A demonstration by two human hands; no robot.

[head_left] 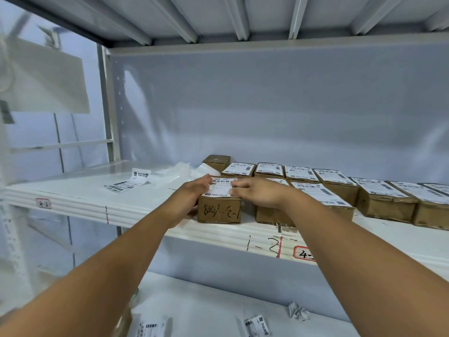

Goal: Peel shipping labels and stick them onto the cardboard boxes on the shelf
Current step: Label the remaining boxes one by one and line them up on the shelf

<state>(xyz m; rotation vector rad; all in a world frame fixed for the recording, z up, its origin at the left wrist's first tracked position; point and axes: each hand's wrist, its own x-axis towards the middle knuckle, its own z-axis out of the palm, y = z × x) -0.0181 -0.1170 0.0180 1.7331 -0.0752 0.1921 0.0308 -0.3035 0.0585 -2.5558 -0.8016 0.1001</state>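
A small cardboard box [219, 212] with black handwriting on its front stands at the front of the white shelf [136, 207]. A white shipping label [220, 188] lies on its top. My left hand [192, 194] lies against the box's left side, fingers reaching over the label's left edge. From the right, my right hand [257, 190] presses its fingers flat on the label's right edge. A strip of loose labels [128, 182] lies on the shelf to the left.
Several labelled cardboard boxes [386, 200] fill the shelf in rows to the right. One unlabelled box [216, 162] stands behind. Translucent backing sheets [175, 176] lie left of it. On the lower shelf lie crumpled paper [298, 311] and loose labels [257, 325].
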